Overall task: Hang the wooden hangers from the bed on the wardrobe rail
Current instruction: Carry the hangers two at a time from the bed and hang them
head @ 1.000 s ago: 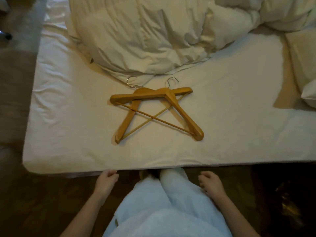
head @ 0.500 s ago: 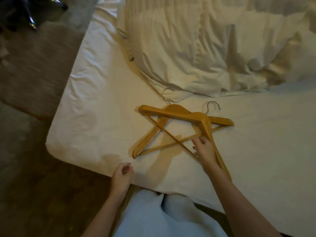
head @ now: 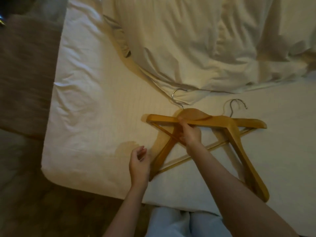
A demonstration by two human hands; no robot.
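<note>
Head view: two wooden hangers [head: 205, 134] lie crossed on the bed [head: 95, 117], just below the duvet [head: 196, 45].
Hangers, material: smooth honey-coloured wood, flat curved shoulders, thin round bottom rods.
Hooks [head: 236, 106]: bright bent metal, both pointing towards the duvet; one touches its edge.
Sheet: white, faintly striped, creased towards the bed's left edge.
Duvet: cream, rumpled, soft folds.
Right hand [head: 190, 134]: clenched round the hangers where the shoulder arms cross.
Left hand [head: 139, 162]: loosely curled, grasping nothing, beside the lower hanger end.
Writing: none legible.
</note>
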